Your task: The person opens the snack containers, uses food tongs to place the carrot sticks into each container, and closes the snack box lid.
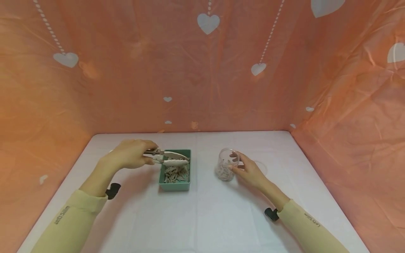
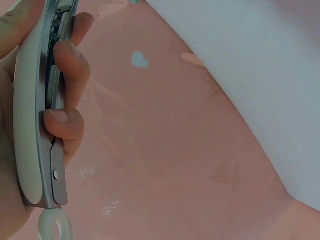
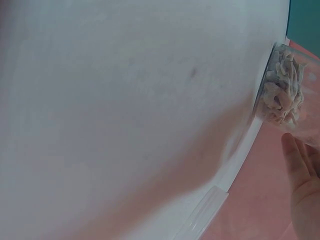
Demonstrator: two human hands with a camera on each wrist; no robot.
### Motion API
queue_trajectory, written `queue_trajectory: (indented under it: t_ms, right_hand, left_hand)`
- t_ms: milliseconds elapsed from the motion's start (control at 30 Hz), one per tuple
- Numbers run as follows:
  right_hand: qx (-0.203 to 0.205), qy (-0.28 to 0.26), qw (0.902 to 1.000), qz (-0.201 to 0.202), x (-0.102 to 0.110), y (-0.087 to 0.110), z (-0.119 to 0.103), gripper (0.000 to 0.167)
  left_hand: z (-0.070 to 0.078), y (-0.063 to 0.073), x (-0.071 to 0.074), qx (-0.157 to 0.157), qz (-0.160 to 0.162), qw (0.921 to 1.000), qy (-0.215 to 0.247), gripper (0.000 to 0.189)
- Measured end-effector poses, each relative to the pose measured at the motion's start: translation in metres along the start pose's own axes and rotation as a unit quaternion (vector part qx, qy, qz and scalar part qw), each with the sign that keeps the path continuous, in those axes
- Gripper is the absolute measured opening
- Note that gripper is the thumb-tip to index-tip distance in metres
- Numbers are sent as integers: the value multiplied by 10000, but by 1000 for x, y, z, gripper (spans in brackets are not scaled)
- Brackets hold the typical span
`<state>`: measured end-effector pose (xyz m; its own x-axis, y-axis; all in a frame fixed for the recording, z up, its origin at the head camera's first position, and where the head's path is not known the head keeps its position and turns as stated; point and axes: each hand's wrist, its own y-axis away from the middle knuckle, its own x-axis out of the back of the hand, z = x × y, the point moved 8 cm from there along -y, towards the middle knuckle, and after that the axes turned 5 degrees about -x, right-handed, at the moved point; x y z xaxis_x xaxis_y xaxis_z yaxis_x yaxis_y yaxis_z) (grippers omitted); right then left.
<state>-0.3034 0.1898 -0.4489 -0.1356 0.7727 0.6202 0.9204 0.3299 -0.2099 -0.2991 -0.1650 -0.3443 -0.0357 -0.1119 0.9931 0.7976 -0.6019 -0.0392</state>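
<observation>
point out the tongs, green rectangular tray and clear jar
Tongs [image 1: 175, 162]: head view, lower white tip.
Green rectangular tray [image 1: 174, 187]: head view, front wall.
Clear jar [image 1: 225, 166]: head view, side wall.

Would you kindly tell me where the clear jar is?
In the head view, the clear jar is right of the green tray, held by the right hand.

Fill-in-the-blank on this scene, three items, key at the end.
1. The left hand grips a pair of ____ over the green box.
2. The right hand holds the clear jar, which in the head view is to the ____ of the box.
3. The white shapes on the orange backdrop at the back are ____.

Missing words: tongs; right; hearts
</observation>
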Motion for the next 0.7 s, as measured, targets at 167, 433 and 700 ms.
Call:
queue_trajectory:
  t_ms: [167,433,700]
  right_hand:
    - [48,36,10000,20,0,0,-1,61]
    - [57,25,10000,35,0,1,0,62]
    - [27,4,10000,9,0,1,1,62]
  left_hand:
    - [-1,2,4,30,69,10000,32,42]
    - [-1,3,13,95,97,9998,169,38]
    - [0,0,22,62,292,9993,236,37]
